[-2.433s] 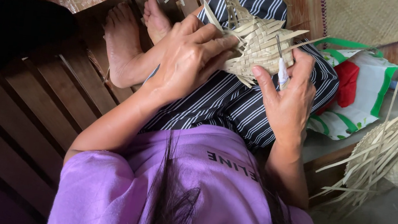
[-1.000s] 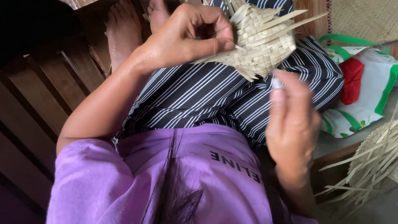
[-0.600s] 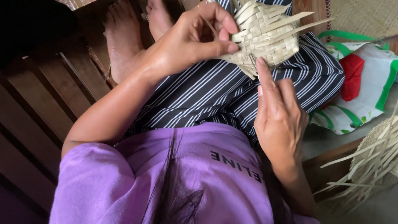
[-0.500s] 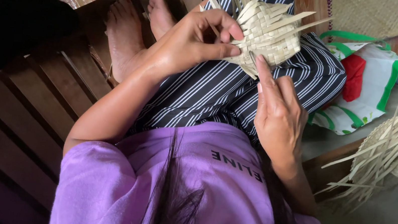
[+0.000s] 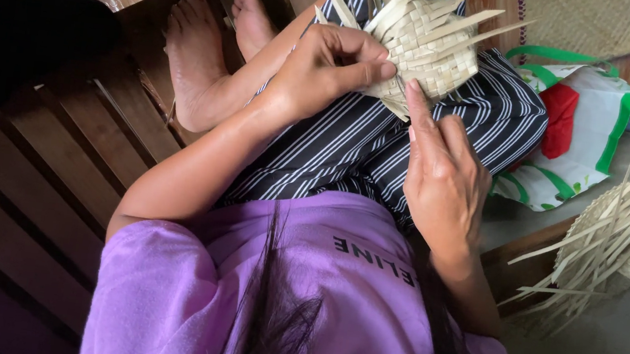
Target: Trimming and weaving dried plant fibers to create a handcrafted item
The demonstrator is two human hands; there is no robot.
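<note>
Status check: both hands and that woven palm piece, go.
Left hand pinching woven piece edge. Right hand open, fingertips touching its underside. Nothing blocking.

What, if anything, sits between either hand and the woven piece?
Nothing visible. The left hand grips the woven straw piece at its near edge, and the right hand touches its underside with the index fingertip.

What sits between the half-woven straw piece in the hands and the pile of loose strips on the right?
In the head view, between the woven piece and the strip pile lie a striped-trousered knee and a red, green and white bag.
</note>
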